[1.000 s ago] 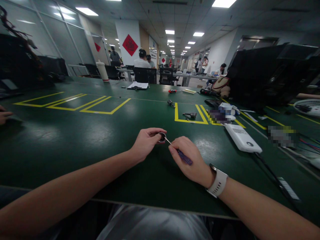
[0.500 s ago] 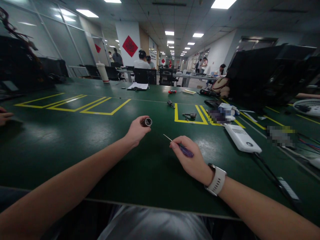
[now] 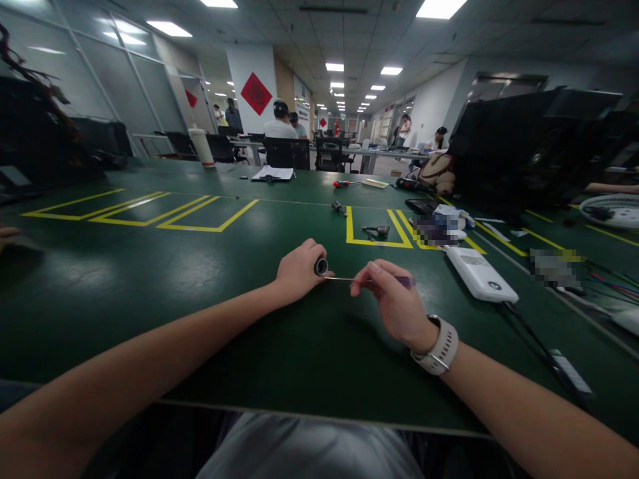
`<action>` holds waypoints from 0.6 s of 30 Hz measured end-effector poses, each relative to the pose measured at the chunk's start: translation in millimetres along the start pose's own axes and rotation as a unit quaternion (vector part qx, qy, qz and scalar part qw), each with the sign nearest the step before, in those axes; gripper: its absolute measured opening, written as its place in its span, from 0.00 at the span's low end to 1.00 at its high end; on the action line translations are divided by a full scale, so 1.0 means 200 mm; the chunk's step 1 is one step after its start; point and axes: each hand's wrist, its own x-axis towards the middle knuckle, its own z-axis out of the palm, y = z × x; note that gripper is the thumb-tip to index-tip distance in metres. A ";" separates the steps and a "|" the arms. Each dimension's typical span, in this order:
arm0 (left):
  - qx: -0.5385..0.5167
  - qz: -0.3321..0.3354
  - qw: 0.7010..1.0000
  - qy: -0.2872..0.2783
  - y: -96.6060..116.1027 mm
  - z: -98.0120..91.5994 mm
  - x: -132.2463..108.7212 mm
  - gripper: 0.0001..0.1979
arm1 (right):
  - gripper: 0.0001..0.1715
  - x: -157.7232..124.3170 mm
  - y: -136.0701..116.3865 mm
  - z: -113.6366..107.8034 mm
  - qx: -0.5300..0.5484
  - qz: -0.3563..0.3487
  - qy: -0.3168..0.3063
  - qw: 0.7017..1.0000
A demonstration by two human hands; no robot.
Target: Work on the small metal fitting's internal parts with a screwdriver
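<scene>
Cylinder of dark, metallic-looking material (image 3: 320,267) is held in the curled left hand (image 3: 299,271) over the green tabletop (image 3: 279,352), its hollow end apparently angled near and right for access. By the right hand (image 3: 392,296), a purple-handled, thin-shafted screwdriver (image 3: 407,282) is pinched, seemingly for control, its tip by that end, contact unclear. Farther right, a dark stemmed fitting (image 3: 380,230) is framed by yellow tape (image 3: 379,244).

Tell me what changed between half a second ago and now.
The left hand has brought the hollow metal cylinder right and nearer the person. The right hand has swung the purple-handled screwdriver from a slant to nearly level, its tip now by the cylinder's lower rim; whether they touch is unclear. Neither hand let go. The red-handled screwdriver and white device stayed put.
</scene>
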 end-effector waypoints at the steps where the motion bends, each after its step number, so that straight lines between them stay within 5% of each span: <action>1: 0.006 0.018 1.000 -0.007 0.02 0.01 0.00 0.14 | 0.17 0.01 0.00 -0.01 0.032 0.011 0.008 0.999; 8: -0.096 -0.002 0.993 -0.071 0.07 0.04 -0.02 0.13 | 0.12 0.03 0.01 -0.04 0.069 0.022 0.076 0.995; 13: -0.087 0.018 0.994 -0.068 0.05 0.03 -0.04 0.12 | 0.06 0.01 0.01 -0.04 -0.051 0.006 0.008 0.999; 18: -0.107 0.054 0.992 -0.030 0.05 0.03 -0.05 0.09 | 0.08 -0.03 -0.03 0.01 -0.227 -0.025 -0.040 0.973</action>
